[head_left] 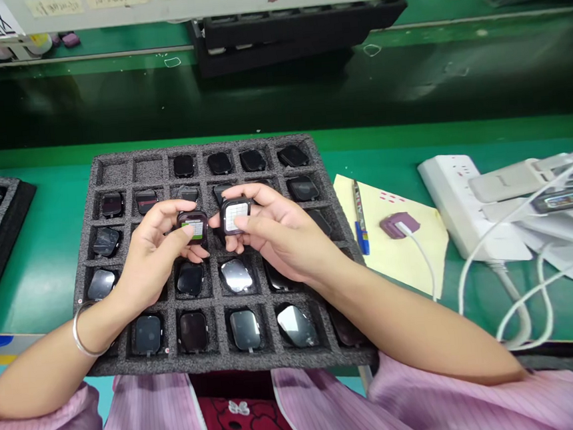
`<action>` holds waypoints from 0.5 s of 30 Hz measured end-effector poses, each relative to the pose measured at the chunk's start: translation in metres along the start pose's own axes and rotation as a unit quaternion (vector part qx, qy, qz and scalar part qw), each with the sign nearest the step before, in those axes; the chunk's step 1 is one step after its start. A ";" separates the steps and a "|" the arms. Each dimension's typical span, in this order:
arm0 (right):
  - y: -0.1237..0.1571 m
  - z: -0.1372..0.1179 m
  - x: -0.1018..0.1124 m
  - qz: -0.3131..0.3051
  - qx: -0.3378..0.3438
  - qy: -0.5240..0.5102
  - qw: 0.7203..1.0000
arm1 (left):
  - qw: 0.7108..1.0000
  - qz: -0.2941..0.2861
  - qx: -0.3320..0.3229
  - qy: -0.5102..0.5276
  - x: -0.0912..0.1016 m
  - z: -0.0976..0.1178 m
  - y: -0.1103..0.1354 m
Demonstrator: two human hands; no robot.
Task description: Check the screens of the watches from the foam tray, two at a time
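Two at a time for us: our left grip [154,250] is narrow, pinching the left watch [198,228] with the thumb over part of a green and white screen. Our right grip [283,232] has the right watch [233,213] pinched much the same way, thumb on the near right corner of its white grid. Both sit just beside each other above the middle of the tray [229,364], screens lit.

To do this well, we'd hold by the edges and go light with the thumbs: smooth glass is probably slippery, and a hard press could hide or trigger something. Tip both faces toward us, leave a bit of gap so they don't knock, and stay low, since that foam should soften a drop, though the other watches [190,278] are down there too.

Mind our right elbow as well: on the tabletop [324,159] to the right, a white cable [425,261] runs from a purple block [390,226].
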State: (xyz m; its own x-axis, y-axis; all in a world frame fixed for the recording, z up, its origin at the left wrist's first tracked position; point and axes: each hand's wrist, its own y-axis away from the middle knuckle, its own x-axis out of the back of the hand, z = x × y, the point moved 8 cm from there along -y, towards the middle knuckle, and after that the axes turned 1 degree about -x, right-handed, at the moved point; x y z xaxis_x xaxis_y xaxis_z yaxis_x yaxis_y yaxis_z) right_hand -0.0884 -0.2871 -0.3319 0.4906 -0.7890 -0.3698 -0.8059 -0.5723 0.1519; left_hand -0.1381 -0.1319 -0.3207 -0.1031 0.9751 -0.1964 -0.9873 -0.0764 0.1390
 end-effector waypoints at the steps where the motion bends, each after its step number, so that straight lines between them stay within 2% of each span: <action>1: 0.000 0.000 0.000 0.005 -0.002 0.003 1.000 | 1.000 0.001 0.003 0.005 0.000 0.000 0.000; 7: -0.001 0.001 0.005 0.031 -0.010 0.008 0.999 | 0.999 -0.009 0.010 0.032 -0.001 -0.001 -0.001; 15: -0.001 -0.001 0.002 0.014 0.013 0.011 1.000 | 1.000 -0.012 -0.019 -0.011 0.000 0.000 0.000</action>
State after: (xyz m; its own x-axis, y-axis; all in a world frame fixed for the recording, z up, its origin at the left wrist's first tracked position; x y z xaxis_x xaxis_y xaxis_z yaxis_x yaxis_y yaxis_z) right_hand -0.0865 -0.2888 -0.3319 0.4746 -0.8096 -0.3453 -0.8277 -0.5440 0.1378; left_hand -0.1376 -0.1319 -0.3205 -0.0768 0.9809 -0.1786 -0.9935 -0.0602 0.0969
